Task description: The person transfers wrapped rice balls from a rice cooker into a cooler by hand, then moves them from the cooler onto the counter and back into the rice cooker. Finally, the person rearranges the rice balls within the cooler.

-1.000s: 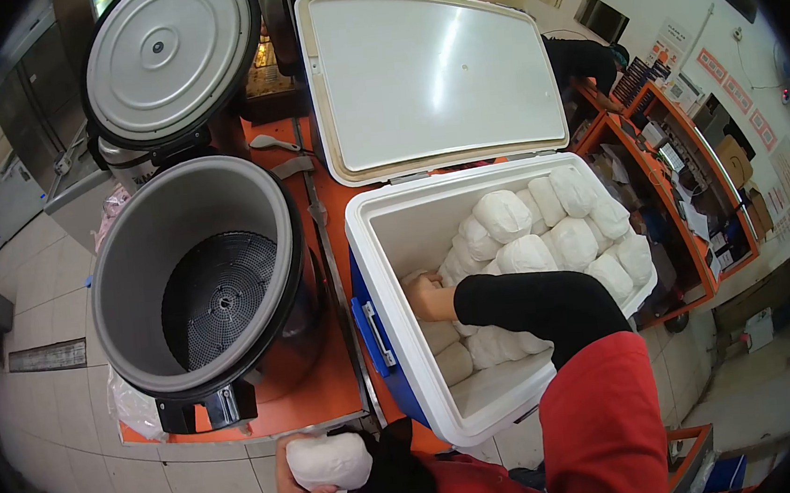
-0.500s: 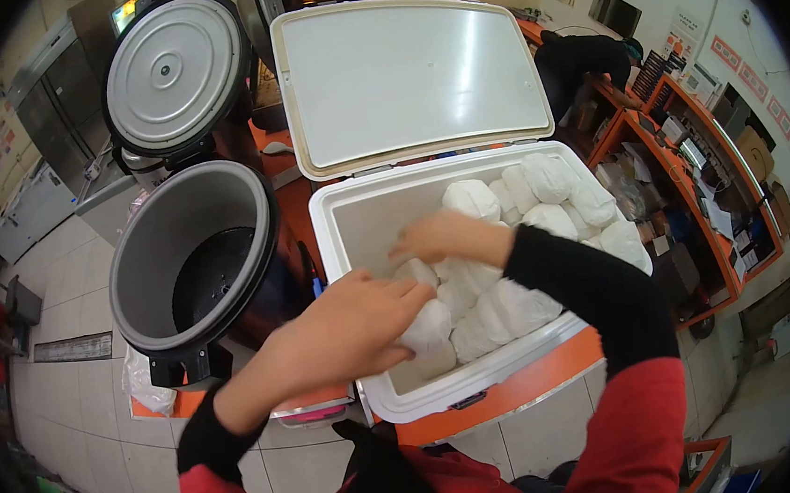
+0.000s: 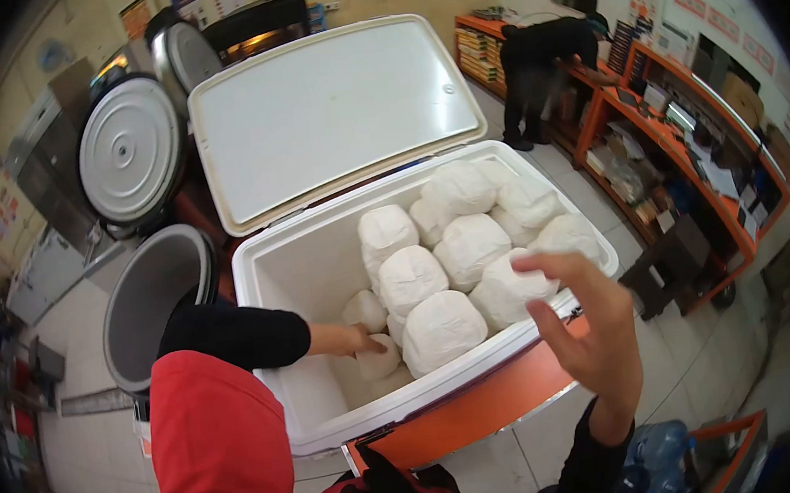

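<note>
My left hand [image 3: 354, 339] reaches down inside the white cooler box [image 3: 310, 432], its fingers around the top of a small white wrapped bundle [image 3: 379, 361] low at the near left of the pile. Part of that hand is hard to make out. Over the box's near right corner is my right hand [image 3: 585, 324], raised with thumb and fingers apart and nothing between them. Larger white bundles [image 3: 445, 331] are stacked through the middle and right of the box. Its lid [image 3: 336, 111] stands open behind.
To the left stands a deep grey pot [image 3: 141, 301] with its round lid [image 3: 128, 148] raised. A person in dark clothes [image 3: 547, 50] bends over an orange counter at the back right. Large blue bottles [image 3: 663, 458] are at the lower right.
The view has shifted. My left hand has gone down into the box among the bundles. My right hand has moved back from above the bundles to the near right, fingers spread.
</note>
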